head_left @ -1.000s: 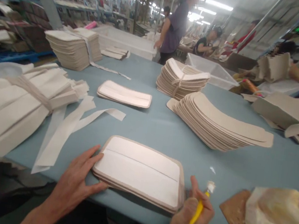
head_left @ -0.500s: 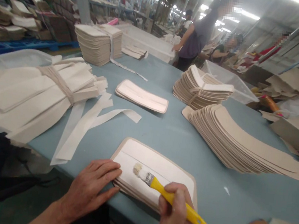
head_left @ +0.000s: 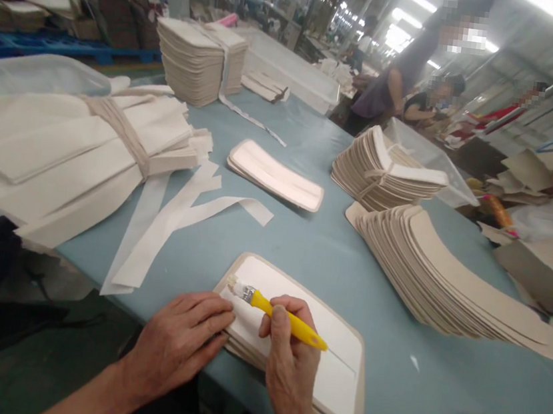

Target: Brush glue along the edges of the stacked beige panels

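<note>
A short stack of rounded tan panels with a white top face [head_left: 341,336] lies at the table's near edge. My right hand [head_left: 292,350] grips the yellow handle of a paintbrush [head_left: 287,322], its bristles at the white face near the far left corner. Fingers extended, my left hand [head_left: 184,337] lies flat against the left near edge of the stack, holding nothing. Farther back, a smaller pair of curved panels [head_left: 275,174] rests on the table, and white strips [head_left: 168,221] lie to the left.
A fanned stack of curved tan panels [head_left: 449,275] is at right, with a tied bundle [head_left: 386,170] behind it. At left lies a bound bundle of pale strips [head_left: 62,147]; a tall tied stack [head_left: 198,63] stands at the back. Co-workers are beyond the table [head_left: 468,371].
My right hand has moved the paintbrush left and away from me, toward the panel's far left corner. My left hand stays at the edge. The whole view has shifted slightly.
</note>
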The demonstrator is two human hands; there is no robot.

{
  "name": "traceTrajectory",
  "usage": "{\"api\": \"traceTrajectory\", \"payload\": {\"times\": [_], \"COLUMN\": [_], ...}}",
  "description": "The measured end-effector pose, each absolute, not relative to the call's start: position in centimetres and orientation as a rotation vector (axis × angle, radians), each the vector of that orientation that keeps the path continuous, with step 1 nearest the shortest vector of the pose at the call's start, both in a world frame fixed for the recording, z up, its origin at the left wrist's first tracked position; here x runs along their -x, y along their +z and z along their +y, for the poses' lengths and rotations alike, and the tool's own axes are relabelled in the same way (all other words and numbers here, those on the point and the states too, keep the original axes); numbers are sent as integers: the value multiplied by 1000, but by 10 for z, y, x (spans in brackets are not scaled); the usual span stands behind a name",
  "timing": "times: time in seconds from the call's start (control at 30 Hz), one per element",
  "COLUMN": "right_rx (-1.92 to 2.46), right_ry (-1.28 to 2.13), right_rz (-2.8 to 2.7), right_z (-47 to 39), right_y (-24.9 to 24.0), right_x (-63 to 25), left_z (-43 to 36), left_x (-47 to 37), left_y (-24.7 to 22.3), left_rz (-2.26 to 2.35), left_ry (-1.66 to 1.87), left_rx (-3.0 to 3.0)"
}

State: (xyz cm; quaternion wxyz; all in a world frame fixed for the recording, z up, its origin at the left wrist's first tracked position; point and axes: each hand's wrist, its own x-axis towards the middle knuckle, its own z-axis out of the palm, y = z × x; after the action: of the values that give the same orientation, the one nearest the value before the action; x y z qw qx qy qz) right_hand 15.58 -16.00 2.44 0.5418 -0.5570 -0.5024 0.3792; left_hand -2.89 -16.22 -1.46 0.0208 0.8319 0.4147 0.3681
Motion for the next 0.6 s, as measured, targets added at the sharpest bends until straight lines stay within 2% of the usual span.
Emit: {"api": "traceTrajectory", "payload": {"times": [0.33,0.6], "right_rx": [1375,1430], "right_ry": [702,638], "right_rz": [-1686,-1774], "right_z": [-157,-170], "right_y": [37,58], "right_x": [-168,-203], "left_z": [-162,-160], "left_x": [28,31], "left_y": [-14,-18], "left_rz": [1298,1262], "left_ry": [1120,1080], "left_rx": [-2584,-2652]}}
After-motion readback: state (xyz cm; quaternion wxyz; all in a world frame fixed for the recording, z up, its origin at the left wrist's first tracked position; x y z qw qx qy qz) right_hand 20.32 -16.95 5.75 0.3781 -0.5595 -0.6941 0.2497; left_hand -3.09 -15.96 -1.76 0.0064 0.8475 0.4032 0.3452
